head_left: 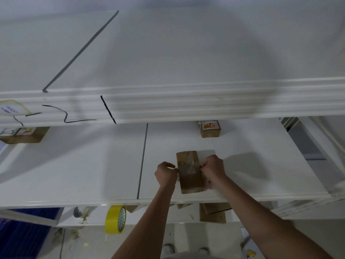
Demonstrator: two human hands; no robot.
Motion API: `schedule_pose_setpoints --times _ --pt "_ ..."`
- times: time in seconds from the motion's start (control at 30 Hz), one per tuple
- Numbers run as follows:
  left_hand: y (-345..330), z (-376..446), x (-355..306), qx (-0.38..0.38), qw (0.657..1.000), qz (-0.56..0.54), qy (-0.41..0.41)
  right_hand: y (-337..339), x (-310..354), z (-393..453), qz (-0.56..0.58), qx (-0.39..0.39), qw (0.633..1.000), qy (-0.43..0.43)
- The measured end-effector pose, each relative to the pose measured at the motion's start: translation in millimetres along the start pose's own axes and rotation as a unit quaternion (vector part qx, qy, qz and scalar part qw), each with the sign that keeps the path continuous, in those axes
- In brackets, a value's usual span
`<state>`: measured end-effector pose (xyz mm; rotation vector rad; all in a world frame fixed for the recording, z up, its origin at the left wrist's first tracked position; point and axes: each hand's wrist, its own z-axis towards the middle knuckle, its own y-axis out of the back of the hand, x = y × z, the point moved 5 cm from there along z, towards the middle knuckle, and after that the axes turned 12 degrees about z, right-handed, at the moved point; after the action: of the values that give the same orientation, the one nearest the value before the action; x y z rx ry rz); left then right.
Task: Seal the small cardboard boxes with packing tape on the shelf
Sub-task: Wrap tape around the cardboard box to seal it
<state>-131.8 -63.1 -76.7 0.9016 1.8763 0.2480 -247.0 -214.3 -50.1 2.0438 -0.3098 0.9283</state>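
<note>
Cardboard box (190,172) between two hands: left (166,173), right (213,168).

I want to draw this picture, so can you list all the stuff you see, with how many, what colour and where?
Box: one, brown, on the shelf between the hands, clear tape across its top.
Far box: one, brown with a colourful label, at the back of the shelf.
Left box: one, brown, under the upper shelf at the left edge.
Lower boxes: at least two, brown, below the shelf.
Tape roll: one, yellow, below the shelf's front edge.
Shelf: white, with a dark seam.
Shoes: two, light, on the floor.
Left hand: at the box's left side.
Right hand: at the box's right side.
</note>
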Motion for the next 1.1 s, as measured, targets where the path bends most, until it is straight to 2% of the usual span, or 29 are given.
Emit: schedule_pose_setpoints --times 0.27,0.67,1.0,1.1 --pt "1.0 2.6 -9.8 0.004 0.997 0.075 -0.01 3.7 15.6 -11.1 -0.011 -0.021 0.999 -0.025" --pt "-0.3 -6.0 -12.3 -0.035 0.975 0.208 -0.069 -6.3 8.9 -17.7 -0.02 -0.072 0.997 -0.038" --pt "-4.5 -6.8 -29.6 -0.015 0.949 0.3 -0.096 -8.5 14.0 -17.0 -0.025 -0.07 0.997 -0.038" --pt "-6.3 -5.8 -27.5 -0.016 0.949 0.305 -0.085 -10.1 14.9 -22.4 -0.057 -0.064 0.996 -0.017"
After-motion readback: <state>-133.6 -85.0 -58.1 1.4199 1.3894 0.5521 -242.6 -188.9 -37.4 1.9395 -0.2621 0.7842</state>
